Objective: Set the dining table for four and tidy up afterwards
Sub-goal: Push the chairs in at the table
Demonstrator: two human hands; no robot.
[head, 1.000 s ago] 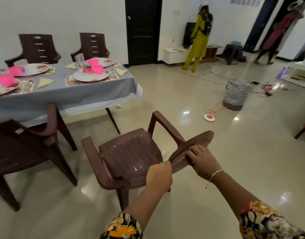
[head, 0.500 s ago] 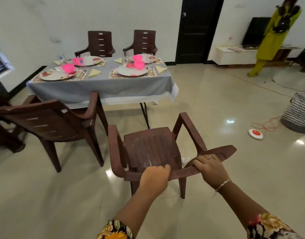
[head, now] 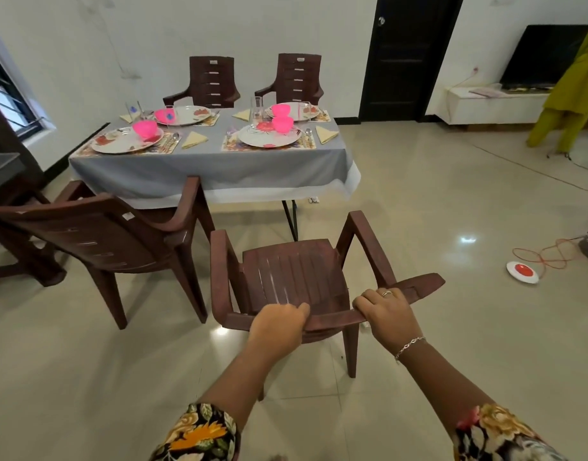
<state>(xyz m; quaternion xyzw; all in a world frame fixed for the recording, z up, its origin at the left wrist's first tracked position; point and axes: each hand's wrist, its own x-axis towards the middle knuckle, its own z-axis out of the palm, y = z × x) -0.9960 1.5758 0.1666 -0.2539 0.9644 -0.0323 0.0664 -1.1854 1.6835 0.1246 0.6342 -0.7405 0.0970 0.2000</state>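
A brown plastic armchair (head: pixel 292 274) stands on the floor in front of me, its seat facing the dining table (head: pixel 213 164). My left hand (head: pixel 277 327) grips the top edge of its backrest, and my right hand (head: pixel 387 314) grips the same edge further right. The table has a grey cloth and carries white plates (head: pixel 269 136), pink bowls (head: pixel 282 123), folded yellow napkins (head: pixel 193 139), glasses and cutlery on floral mats. The held chair stands a short way off the table's near right corner.
Another brown chair (head: pixel 103 237) sits at the table's near left side, two more (head: pixel 213 81) behind it by the wall. A red and white disc (head: pixel 522 271) with an orange cable lies on the floor to the right. A person in yellow-green (head: pixel 572 94) stands far right.
The view has swung left and the table has come nearer and more central. The chair has turned with its seat towards the table. Both hands keep their grip on the backrest.
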